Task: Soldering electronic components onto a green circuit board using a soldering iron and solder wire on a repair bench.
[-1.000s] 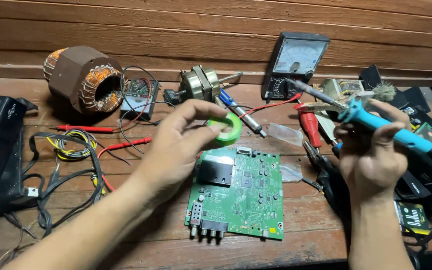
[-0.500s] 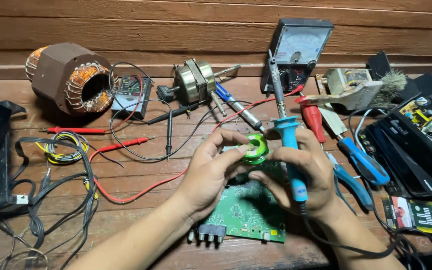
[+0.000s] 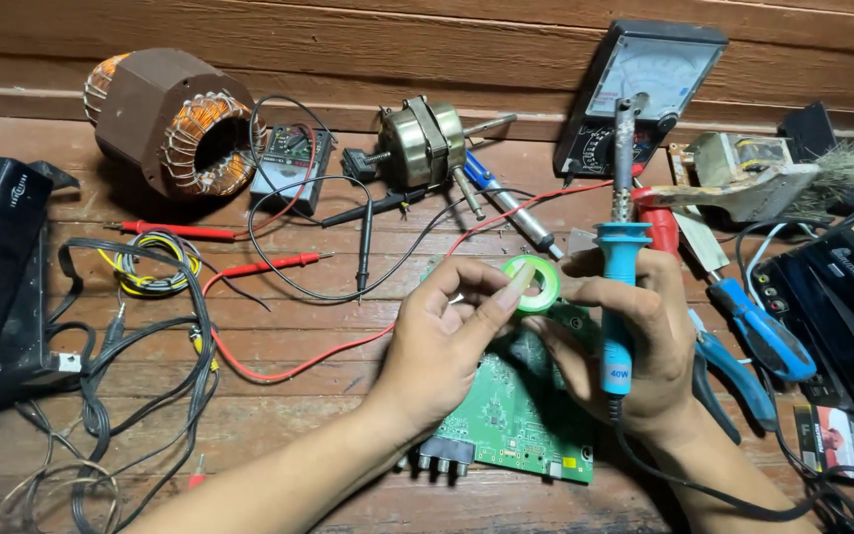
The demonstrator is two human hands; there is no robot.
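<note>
Nearest, the green printed circuit board (image 3: 521, 415) lies under both hands. The left hand (image 3: 447, 341) pinches a small green tape roll (image 3: 534, 284) against the right hand (image 3: 635, 341), whose curled fingers grip a blue-handled soldering iron (image 3: 620, 287); its upright tip could scorch tape or fingers.

Both hands (image 3: 447, 341) (image 3: 635, 336) pinch a small green tape roll (image 3: 536, 284) above a green circuit board (image 3: 521, 415); the right also grips a blue-handled soldering iron (image 3: 620, 297).
</note>
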